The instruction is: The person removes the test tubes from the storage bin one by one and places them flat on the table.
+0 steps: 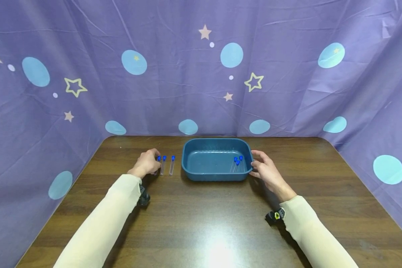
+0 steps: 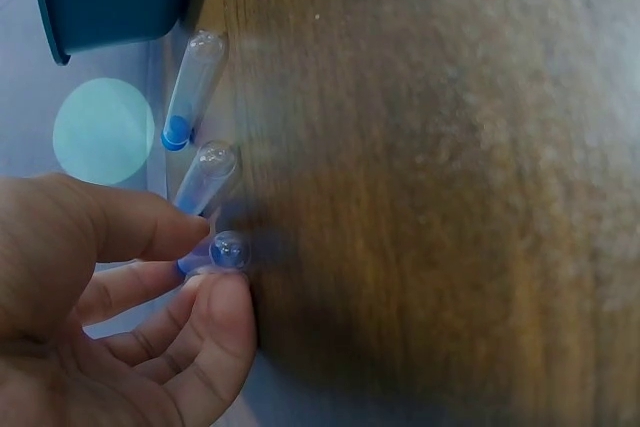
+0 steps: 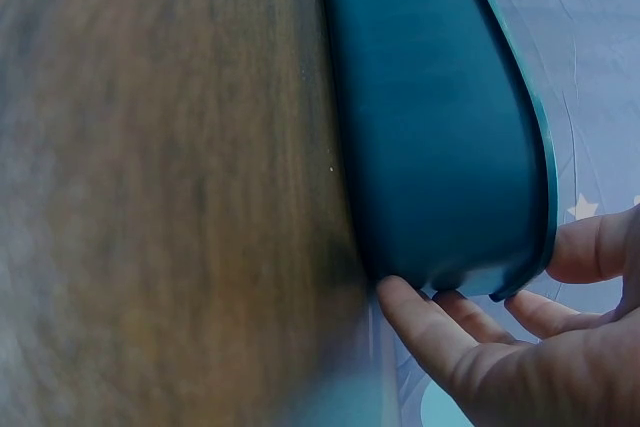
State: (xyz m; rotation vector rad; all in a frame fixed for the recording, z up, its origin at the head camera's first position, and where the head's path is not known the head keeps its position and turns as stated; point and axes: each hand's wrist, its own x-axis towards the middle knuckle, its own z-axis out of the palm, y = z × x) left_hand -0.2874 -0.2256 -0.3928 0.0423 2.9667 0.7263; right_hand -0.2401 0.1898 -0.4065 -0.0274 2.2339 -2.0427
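Note:
My left hand (image 1: 148, 162) pinches the leftmost test tube (image 2: 230, 249) between thumb and fingers, low over the table. Two more clear test tubes with blue caps lie to its right, a near one (image 1: 163, 166) and a farther one (image 1: 172, 166). A teal plastic basin (image 1: 212, 177) stands right of them. Several blue-capped tubes (image 1: 237, 164) rest inside it at the right end. At that end my right hand (image 1: 268, 172) holds the basin, fingers spread against the outer wall (image 3: 440, 147) and thumb at the rim.
A brown wooden table (image 1: 201, 212) lies under everything, with a bright glare near its front. A purple curtain (image 1: 174, 96) with stars and blue spots hangs behind the table and along both sides.

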